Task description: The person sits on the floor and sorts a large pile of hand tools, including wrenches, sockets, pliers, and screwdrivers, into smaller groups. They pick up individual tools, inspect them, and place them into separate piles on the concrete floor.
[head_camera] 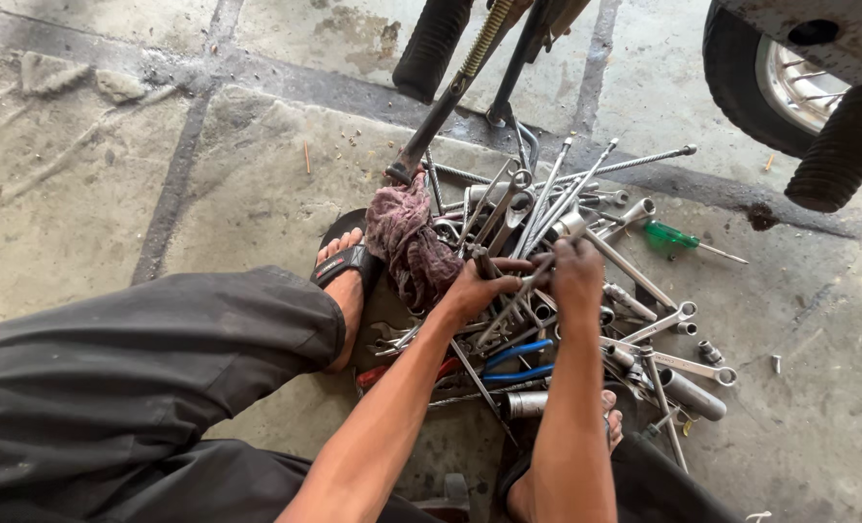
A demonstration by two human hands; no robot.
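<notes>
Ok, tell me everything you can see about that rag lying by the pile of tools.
The crumpled reddish-brown cloth rag looks worn and dirty, with a faded checked weave. It lies bunched in a loose heap on the concrete floor, at the left edge of the pile of steel wrenches and sockets. Its lower end reaches the left hand, its left side lies by the foot in a black sandal, and its top meets the foot of a dark metal stand.
</notes>
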